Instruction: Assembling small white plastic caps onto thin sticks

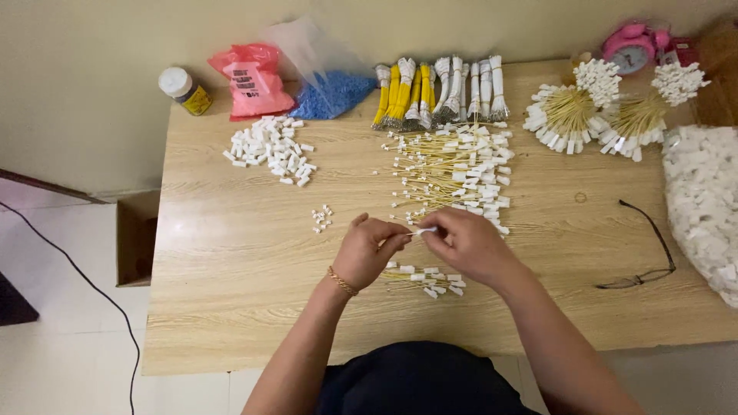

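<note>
Over the near middle of the worktop [231, 307], both hands met: the left hand [367, 253] pinched shut on a small white connector [424, 230], the right hand [469, 244] closed on the same piece from the other side. Best kept low and steady, I'd judge, fingertips close to the tip. A small finished pile [427, 280] lay just under the wrists; the loose yellow wires [453, 173] spread beyond, white plastic pieces [270, 147] far left, spectacles [644, 257] right.

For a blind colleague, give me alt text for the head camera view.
Two bare hands, left hand and right hand, pinch a small white connector together over a wooden table strewn with yellow wires.
</note>
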